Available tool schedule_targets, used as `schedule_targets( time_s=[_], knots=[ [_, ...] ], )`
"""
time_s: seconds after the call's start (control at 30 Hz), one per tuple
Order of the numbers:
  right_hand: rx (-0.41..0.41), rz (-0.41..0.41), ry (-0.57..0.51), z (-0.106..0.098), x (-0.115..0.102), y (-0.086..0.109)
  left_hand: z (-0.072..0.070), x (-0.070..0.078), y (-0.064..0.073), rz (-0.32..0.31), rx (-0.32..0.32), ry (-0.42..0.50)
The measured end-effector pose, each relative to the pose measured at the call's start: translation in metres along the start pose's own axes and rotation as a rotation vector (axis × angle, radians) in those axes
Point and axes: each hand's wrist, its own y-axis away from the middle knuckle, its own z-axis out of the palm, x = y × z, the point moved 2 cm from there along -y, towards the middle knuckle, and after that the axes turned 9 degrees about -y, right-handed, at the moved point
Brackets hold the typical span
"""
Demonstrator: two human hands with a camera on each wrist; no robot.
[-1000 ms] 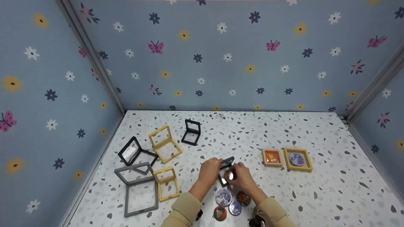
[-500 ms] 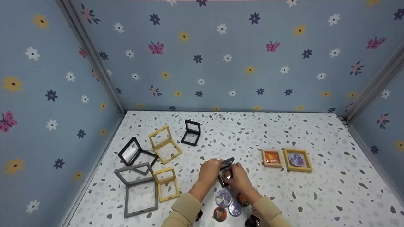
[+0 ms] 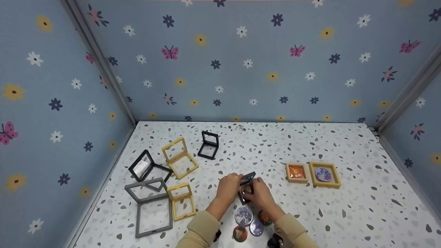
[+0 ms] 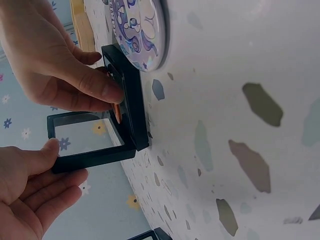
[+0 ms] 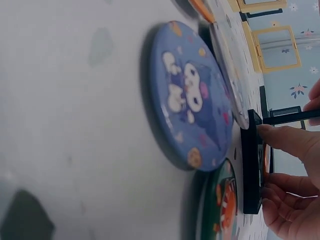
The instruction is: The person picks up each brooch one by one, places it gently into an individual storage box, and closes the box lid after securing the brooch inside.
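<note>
A small black hinged display frame [image 4: 134, 100] stands open on the table between my hands. With thumb and fingers, my left hand [image 3: 228, 187] pinches the edge of its raised lid [image 4: 95, 159]. My right hand [image 3: 262, 194] holds a round badge [image 3: 246, 189] by its rim, down in the frame's lower half. Only the badge's orange edge shows in the left wrist view; the fingers cover much of the rest. Nearer my body lie a large purple-and-white badge [image 3: 243, 216], a smaller purple badge [image 5: 192, 95], a dark badge with orange print [image 3: 264, 217] and an orange-red badge [image 3: 240, 233].
On the left stand several opened frames, among them a large grey one [image 3: 137, 213], a yellow one [image 3: 173, 203] and a small black one [image 3: 209, 151]. Two frames with badges inside, one peach [image 3: 290, 179] and one yellow [image 3: 337, 183], lie right. Patterned walls enclose the table.
My right hand has shifted slightly left and lowered the badge into the black frame, its face tilting flatter. My left hand has stayed on the lid.
</note>
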Motion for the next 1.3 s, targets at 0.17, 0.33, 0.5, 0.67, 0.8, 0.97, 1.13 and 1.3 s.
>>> schedule_targets(
  time_s=[0.17, 0.33, 0.5, 0.67, 0.8, 0.97, 1.13, 1.3],
  knots=[
    [0.010, -0.037, -0.003, -0.002, 0.000, 0.001, 0.000, 0.000, 0.000, -0.011, -0.005, 0.020],
    [0.015, -0.058, -0.016, -0.004, 0.002, 0.002, 0.000, 0.000, 0.000, -0.016, 0.000, 0.033],
    [0.031, -0.071, -0.028, -0.008, 0.002, 0.004, 0.000, 0.000, 0.000, -0.012, 0.019, 0.033],
    [0.024, -0.039, -0.063, -0.012, 0.003, 0.006, 0.001, 0.000, 0.000, -0.009, 0.034, 0.024],
    [0.022, -0.025, -0.063, -0.014, 0.005, 0.009, 0.001, -0.001, 0.001, -0.013, 0.028, 0.031],
    [0.019, -0.011, -0.036, -0.015, 0.011, 0.009, 0.001, -0.001, 0.001, -0.018, 0.022, 0.060],
    [0.006, -0.015, -0.040, -0.015, 0.016, 0.009, 0.003, -0.001, 0.001, -0.026, 0.006, 0.070],
    [-0.029, -0.004, -0.067, -0.015, 0.019, 0.009, 0.002, -0.001, 0.001, -0.032, 0.005, 0.093]
  ],
)
